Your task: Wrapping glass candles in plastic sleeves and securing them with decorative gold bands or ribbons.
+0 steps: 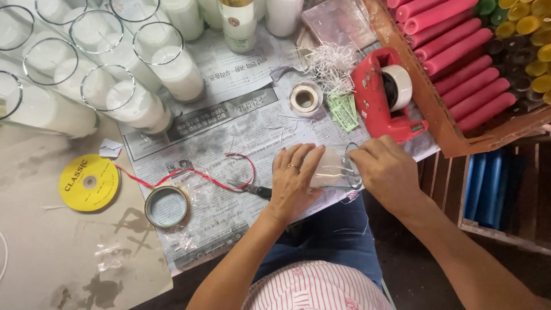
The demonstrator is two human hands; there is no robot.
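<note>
A clear glass candle jar [336, 167] with white wax lies on its side on the newspaper [229, 120], its mouth to the right. My left hand [294, 181] lies flat over the jar's body. My right hand [385, 172] grips the jar's rim end, fingers curled at the mouth. Black scissors [252, 188] rest just left of my left hand, beside a red ribbon [195, 172] that loops across the paper.
Several tall glass jars of white wax [129, 95] stand at the back left. A red tape dispenser [381, 95], a small tape roll [305, 99], a yellow ribbon spool [89, 182], a round lid [166, 206] and a wooden crate of pink candles [459, 63] surround the work.
</note>
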